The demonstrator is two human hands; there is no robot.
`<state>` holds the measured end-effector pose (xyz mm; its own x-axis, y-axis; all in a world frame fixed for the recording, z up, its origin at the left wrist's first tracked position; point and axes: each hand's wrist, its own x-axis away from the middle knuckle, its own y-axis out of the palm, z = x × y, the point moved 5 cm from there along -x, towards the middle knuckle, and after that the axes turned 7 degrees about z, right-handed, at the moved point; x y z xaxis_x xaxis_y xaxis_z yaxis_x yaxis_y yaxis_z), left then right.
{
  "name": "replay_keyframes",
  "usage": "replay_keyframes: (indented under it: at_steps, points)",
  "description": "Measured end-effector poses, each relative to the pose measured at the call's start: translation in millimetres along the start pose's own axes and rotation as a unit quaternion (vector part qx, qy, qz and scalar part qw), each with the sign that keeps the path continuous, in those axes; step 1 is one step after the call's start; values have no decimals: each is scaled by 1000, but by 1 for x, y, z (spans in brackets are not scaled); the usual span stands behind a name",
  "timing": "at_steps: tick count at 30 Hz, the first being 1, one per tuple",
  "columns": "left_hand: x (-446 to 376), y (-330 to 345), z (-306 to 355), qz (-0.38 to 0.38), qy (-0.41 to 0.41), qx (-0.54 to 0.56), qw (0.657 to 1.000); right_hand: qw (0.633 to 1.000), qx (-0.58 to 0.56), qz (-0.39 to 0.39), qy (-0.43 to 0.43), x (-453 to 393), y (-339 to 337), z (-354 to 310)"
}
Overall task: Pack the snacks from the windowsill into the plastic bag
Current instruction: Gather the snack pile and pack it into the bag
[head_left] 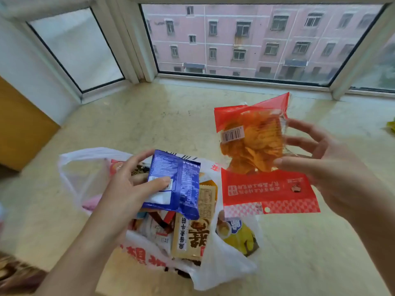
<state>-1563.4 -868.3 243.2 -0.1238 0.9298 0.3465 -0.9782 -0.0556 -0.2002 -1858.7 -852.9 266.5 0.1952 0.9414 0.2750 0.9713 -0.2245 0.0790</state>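
A white plastic bag (pixel 224 268) with red print lies open on the marble windowsill (pixel 149 116), holding several snack packs. My left hand (pixel 130 186) grips a blue snack packet (pixel 177 182) over the bag's mouth, thumb on its front. To the right, my right hand (pixel 316 159) holds up a red and clear bag of orange chips (pixel 256 150), thumb on the front and fingers spread behind it. A tan pack (pixel 192 238) and a yellow pack (pixel 237 233) show inside the bag.
Window frames (pixel 136 50) close off the sill at the back. A wooden cabinet (pixel 19 129) stands at the left. A yellow-green item (pixel 391 127) lies at the sill's right edge. Patterned fabric (pixel 15 272) shows at the bottom left.
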Motion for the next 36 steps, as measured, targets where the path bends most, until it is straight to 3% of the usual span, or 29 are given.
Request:
replay_keyframes:
  at_steps: [6, 9, 15, 22, 24, 26, 29, 31, 34, 36]
  points:
    - [-10, -46, -33, -46, -103, -42, 993, 1000, -10, -2, -6, 11, 51, -3]
    - [-21, -47, -34, -69, -125, -7, 990, 1000, -2, -6, -3, 15, 64, -1]
    - [-62, -3, -24, -101, -94, -47, 989, 999, 15, 30, -15, 18, 56, 4]
    - [-100, 32, -27, -116, -73, -242, 961, 999, 19, 40, -16, 14, 39, -1]
    - [-101, 34, -25, -104, -14, -346, 932, 999, 16, 39, -23, 13, 36, -5]
    - [-99, 28, -17, -30, 90, -451, 887, 999, 16, 32, -40, 13, 34, -9]
    - [-94, 15, -4, 96, 311, -532, 782, 996, 27, 12, -80, 18, 43, -17]
    - [-100, 11, -8, 76, 422, -535, 728, 992, 44, -2, -116, 21, 53, -21]
    - [-120, 6, -16, 39, 464, -549, 694, 976, 105, 13, -189, 26, 70, -20]
    - [-129, 7, -14, 16, 484, -553, 678, 945, 193, 14, -262, 31, 85, -17]
